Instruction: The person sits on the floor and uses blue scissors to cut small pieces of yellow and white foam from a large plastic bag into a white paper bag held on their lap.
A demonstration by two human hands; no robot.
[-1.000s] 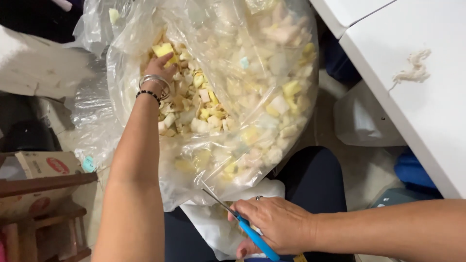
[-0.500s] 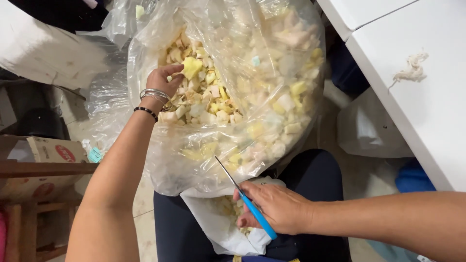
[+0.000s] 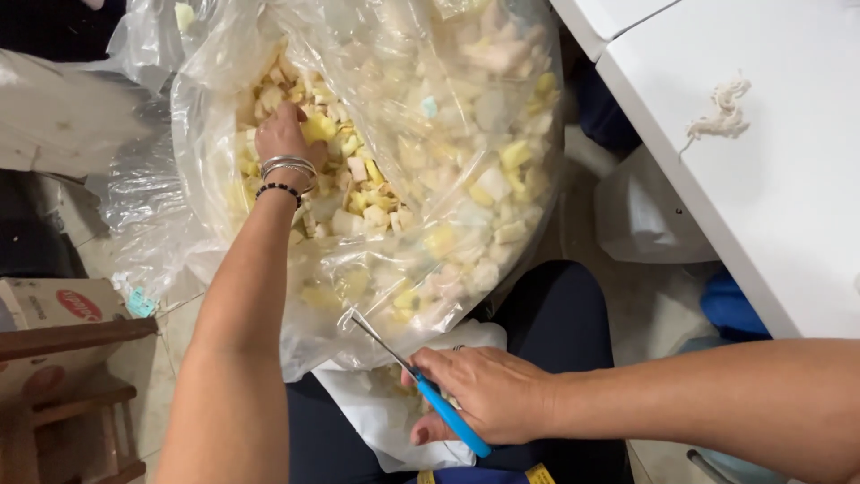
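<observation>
- The left hand is now deep inside the big clear plastic bag, pushed in among the foam pieces; half a second ago it sat nearer the bag's mouth with a yellow piece at its fingertips.
- Its fingers are curled down into the pile and mostly hidden, so I cannot tell whether they are closed on a piece or just resting; a yellow piece lies right beside them.
- Silver bangles and a dark bead bracelet sit on that wrist, just at the edge of the pile.
- The right hand is closed around a pair of scissors with a blue handle, blades pointing up and left toward the underside of the bag, their tips touching or nearly touching the plastic.
- Over the last second that hand has barely shifted; it rests low, over a white plastic sheet on the person's lap, with a few foam bits on it.
- Judging by this, the left hand has gone back in for more foam while the scissors wait ready.
- The bag stands between the knees, bulging with white, yellow and pale pink pieces.
- A white table runs along the right, with a scrap of white string on it.
- A cardboard box sits on a wooden stool at lower left.
</observation>
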